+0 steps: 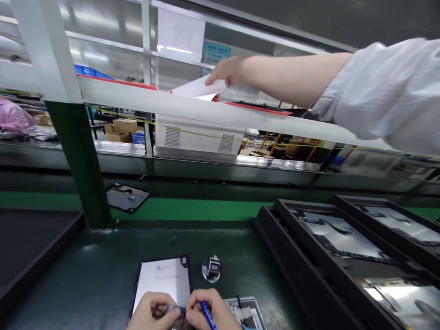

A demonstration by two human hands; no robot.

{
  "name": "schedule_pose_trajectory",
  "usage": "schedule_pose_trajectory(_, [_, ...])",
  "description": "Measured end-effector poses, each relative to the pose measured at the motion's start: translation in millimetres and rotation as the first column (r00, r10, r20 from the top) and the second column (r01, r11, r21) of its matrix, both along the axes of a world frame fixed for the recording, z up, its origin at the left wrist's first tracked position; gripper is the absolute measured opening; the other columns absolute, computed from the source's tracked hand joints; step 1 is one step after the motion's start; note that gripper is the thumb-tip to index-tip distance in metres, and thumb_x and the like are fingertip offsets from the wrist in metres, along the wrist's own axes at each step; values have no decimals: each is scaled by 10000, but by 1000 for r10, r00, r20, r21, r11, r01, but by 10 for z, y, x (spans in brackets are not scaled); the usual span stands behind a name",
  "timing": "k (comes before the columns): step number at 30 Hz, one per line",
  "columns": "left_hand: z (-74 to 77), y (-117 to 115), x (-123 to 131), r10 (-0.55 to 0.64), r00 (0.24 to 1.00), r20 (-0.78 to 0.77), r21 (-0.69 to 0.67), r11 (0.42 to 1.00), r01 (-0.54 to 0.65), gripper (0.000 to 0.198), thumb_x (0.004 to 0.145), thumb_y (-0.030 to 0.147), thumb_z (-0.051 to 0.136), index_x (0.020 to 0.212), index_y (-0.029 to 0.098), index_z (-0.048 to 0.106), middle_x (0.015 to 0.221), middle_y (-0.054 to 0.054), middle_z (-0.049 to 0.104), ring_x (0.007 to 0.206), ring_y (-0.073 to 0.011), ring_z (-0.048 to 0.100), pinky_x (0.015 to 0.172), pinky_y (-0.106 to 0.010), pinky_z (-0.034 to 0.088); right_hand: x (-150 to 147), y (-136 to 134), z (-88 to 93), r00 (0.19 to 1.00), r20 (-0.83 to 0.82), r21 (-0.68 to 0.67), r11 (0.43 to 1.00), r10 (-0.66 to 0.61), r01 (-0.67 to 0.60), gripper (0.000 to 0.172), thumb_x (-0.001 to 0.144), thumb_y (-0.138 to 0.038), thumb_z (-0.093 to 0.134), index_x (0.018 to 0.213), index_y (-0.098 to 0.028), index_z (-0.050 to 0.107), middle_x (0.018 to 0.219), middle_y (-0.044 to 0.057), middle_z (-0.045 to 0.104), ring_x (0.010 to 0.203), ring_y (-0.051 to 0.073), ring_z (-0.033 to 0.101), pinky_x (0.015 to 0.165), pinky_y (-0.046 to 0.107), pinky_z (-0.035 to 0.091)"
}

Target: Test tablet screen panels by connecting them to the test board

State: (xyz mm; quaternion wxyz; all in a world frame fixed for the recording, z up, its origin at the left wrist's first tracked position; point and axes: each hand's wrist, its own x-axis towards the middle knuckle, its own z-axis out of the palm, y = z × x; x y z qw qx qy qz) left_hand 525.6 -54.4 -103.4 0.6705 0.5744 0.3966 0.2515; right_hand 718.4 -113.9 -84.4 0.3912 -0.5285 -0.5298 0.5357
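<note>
Near the bottom of the head view, my left hand [153, 312] pinches the edge of a small dark, shiny piece [177, 321] whose details are too small to tell. Close beside it, my right hand [210, 308] has its fingers pressed together at that piece and also holds a blue pen [208, 316]. Just behind my hands lies a flat panel [168, 277] with a white face, black edges and faint print. A round metal tally counter [211, 269] stands to its right. Partly hidden by my right hand is another device [250, 314] with exposed parts.
Black trays [330, 266] with screen panels fill the right; another black tray [30, 247] is at left. A dark panel [127, 197] lies by the green post [79, 156]. Above, another person's arm [285, 75] reaches across, holding white paper [199, 88] over the white shelf beam [165, 105].
</note>
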Motion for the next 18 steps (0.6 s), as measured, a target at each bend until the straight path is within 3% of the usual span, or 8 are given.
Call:
schedule_pose_trajectory(4, [56, -30, 12, -18, 999, -31, 5, 1000, 18, 537, 658, 666, 758, 651, 145, 628, 471, 32, 476, 428, -81, 362, 479, -243, 239, -53, -1, 134, 999, 37, -2, 1000, 20, -20, 541, 691, -669, 780, 774, -147, 668, 583, -45, 467, 544, 75, 379, 529, 219, 275])
schedule_pose_trajectory(8, [262, -64, -42, -31, 998, -56, 40, 999, 33, 496, 690, 617, 743, 652, 129, 658, 446, 17, 489, 423, -98, 406, 469, -242, 278, -94, 34, 234, 995, 73, 64, 996, 62, -67, 537, 681, -650, 798, 683, -134, 649, 516, -51, 447, 488, 65, 344, 474, 207, 265])
schedule_pose_trajectory(13, [561, -88, -130, 45, 999, -14, 66, 997, -44, 347, 734, 472, 736, 642, 141, 687, 460, 4, 543, 462, -105, 460, 488, -234, 340, -91, 41, 251, 999, -32, 22, 1000, 19, -18, 514, 754, -649, 744, 778, -145, 647, 532, -36, 503, 496, 83, 406, 497, 223, 318])
schedule_pose_trajectory(18, [622, -85, -142, 63, 998, -5, 33, 997, -63, 241, 700, 367, 776, 666, 140, 704, 479, 20, 563, 460, -93, 481, 477, -220, 371, -88, 20, 270, 995, -96, -5, 1000, 13, -13, 441, 804, -588, 730, 821, -156, 646, 551, -27, 549, 511, 92, 454, 532, 235, 364])
